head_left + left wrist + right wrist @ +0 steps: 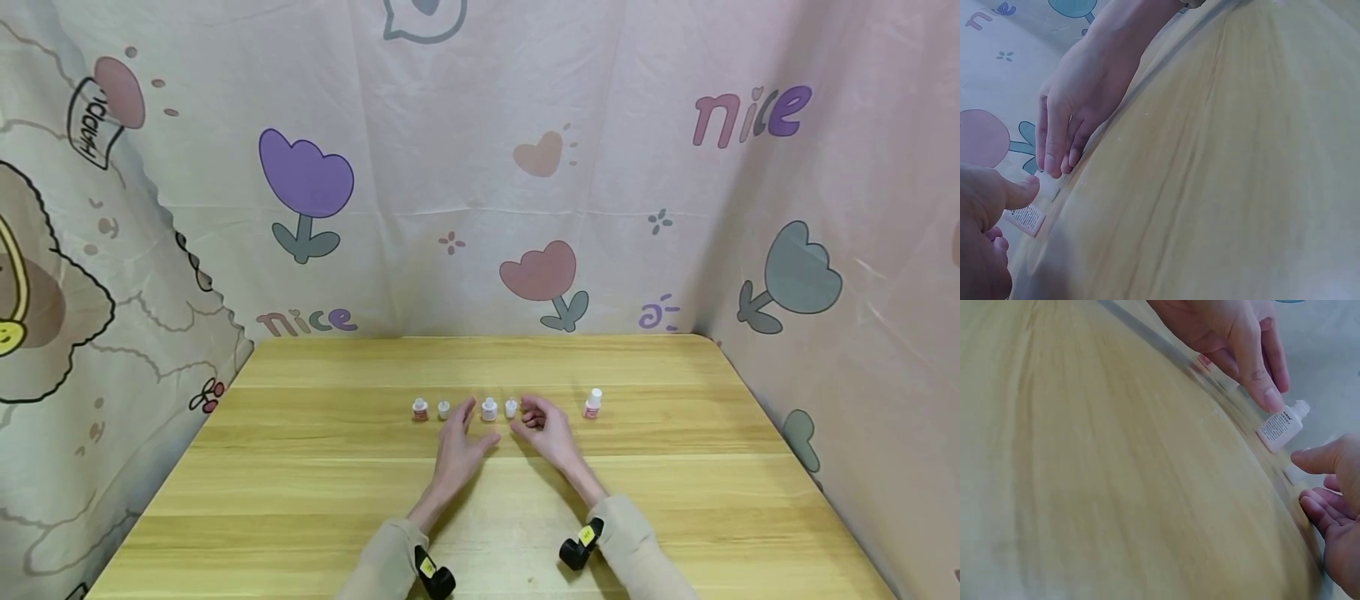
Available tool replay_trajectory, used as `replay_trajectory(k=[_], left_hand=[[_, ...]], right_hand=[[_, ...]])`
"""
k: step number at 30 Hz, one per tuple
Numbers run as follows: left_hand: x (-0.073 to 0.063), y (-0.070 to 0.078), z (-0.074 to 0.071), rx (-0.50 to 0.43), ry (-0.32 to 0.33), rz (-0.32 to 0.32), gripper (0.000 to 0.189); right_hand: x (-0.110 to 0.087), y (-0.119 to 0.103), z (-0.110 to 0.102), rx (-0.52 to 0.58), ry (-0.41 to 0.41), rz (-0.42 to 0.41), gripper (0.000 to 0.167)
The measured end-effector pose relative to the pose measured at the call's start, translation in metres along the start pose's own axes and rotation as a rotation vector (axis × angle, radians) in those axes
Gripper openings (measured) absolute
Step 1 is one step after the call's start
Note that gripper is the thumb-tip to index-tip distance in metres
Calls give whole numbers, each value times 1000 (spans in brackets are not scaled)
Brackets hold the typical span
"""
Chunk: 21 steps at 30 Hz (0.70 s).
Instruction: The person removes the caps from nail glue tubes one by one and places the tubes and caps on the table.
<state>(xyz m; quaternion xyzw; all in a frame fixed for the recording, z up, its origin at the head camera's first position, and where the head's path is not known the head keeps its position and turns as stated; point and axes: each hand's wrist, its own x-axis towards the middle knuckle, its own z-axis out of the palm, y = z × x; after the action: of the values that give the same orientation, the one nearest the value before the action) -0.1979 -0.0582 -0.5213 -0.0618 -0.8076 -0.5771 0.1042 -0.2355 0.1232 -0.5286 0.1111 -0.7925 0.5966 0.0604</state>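
Note:
A small bottle (489, 410) with a white neck and a printed label stands between my two hands; its label (1277, 429) shows in the right wrist view. Just left of it my left hand (459, 457) hovers with thumb and fingers spread, nothing between them. My right hand (549, 432) has its fingers loosely bent, the fingertips right beside a small white cap (511, 408). Another small white cap (444, 410) stands left of my left fingertips. From the left wrist, a labelled bottle (1025, 219) appears beyond my left thumb, partly covered.
At the left end of the row stands a bottle (420, 410) with a reddish label. A pink-labelled bottle (592, 405) with a tall white cap is off to the right. Patterned cloth (450, 183) hangs behind the wooden table (300, 500) and along both sides.

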Motion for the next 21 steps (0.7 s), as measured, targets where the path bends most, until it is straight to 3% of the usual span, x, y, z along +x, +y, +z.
replay_trajectory(k=[9, 21], left_hand=[[-8, 1, -6, -14, 17, 20, 74], [-20, 0, -22, 5, -48, 46, 76]], right_hand=[[-7, 0, -5, 4, -41, -29, 50], [-24, -4, -14, 26, -88, -23, 60]])
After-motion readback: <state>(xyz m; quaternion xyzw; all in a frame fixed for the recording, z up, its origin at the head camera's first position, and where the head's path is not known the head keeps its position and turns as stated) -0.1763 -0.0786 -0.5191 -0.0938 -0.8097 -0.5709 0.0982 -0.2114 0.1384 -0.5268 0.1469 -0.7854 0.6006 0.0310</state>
